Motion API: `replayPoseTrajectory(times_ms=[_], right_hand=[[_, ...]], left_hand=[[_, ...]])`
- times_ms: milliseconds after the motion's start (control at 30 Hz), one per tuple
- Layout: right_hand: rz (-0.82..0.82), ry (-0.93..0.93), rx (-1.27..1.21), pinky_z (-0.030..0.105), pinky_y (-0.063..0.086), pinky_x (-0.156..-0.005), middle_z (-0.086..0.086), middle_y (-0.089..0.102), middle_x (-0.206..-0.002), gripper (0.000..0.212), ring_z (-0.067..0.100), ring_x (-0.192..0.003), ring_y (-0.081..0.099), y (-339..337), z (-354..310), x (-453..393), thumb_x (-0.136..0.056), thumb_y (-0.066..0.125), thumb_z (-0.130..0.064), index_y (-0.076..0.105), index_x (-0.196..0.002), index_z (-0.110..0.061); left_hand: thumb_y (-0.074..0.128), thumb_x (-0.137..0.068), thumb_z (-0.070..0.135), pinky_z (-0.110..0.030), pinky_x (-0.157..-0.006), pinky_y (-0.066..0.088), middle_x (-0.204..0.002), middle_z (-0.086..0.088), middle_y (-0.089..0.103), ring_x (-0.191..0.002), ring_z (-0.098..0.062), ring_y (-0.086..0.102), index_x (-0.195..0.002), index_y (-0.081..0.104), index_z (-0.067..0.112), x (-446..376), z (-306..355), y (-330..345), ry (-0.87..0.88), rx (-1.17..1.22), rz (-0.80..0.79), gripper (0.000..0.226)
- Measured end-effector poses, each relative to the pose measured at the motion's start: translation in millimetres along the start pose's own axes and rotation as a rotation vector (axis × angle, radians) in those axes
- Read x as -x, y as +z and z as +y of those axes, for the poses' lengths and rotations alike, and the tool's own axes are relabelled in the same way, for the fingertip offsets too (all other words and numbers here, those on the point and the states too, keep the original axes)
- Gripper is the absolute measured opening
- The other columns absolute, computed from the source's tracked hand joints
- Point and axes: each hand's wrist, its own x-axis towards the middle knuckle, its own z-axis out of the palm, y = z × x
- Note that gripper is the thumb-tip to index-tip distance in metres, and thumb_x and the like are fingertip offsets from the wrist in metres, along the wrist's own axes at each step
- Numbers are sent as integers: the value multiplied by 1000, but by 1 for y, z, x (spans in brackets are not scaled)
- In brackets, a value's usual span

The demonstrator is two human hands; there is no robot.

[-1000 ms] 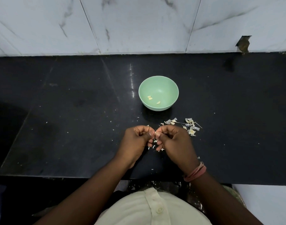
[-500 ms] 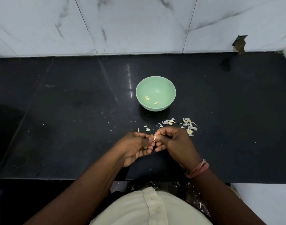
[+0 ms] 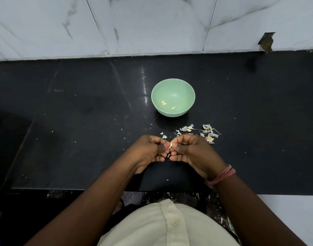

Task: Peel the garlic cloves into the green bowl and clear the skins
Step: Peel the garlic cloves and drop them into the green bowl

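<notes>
Both hands pinch one clove [image 3: 170,145] near counter's front edge: left hand [image 3: 150,150], right hand [image 3: 193,150]; risk: slippery clove pops loose, misses green bowl [image 3: 187,110] mid-counter, lands among skins [image 3: 208,133]

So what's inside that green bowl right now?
The green bowl holds a few peeled garlic cloves on its floor: two close together and one apart. No skins show inside. The near wall hides a strip of the inside just behind it.
</notes>
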Motion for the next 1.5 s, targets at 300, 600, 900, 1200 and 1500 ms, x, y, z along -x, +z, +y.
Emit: replayPoseTrajectory(times_ms=[300,600,900,1200,1500], right_hand=[[139,-130,-86,24,54,-56,13,67,-71,6,16,-62,62,4,11,2,-91,66,3,71,-87,1],[56,-56,-151,22,44,-51,7,65,-71,10,11,-59,55,3,5,6,-91,63,3,70,-85,-1],[-54,159,-312,17,46,-48,6,63,-68,1,9,-55,56,-2,7,5,-77,68,-6,69,-78,-4],[-30,94,-320,17,47,-52,6,66,-72,8,10,-60,56,-2,8,3,-79,67,-7,68,-86,-2],[142,49,-100,22,39,-45,7,60,-65,13,11,-52,48,8,8,-3,-96,61,0,69,-85,-2]], left_hand=[[61,-96,2,-20,-64,58,-77,-10,69,-69,-13,67,-91,68,1,3,-12,13,8,345,6,9],[63,-95,7,-17,-53,53,-68,-6,67,-56,-8,61,-87,71,3,8,-3,11,-15,217,-25,12],[63,-94,1,-16,-49,52,-63,-8,67,-52,-8,61,-77,70,4,12,6,4,-123,149,-89,18],[65,-93,7,-16,-49,53,-67,-7,69,-55,-7,64,-84,70,5,11,5,7,-205,340,-92,11],[63,-96,3,-21,-58,53,-66,-5,68,-61,-12,61,-81,73,6,8,-9,17,174,-43,194,18]])
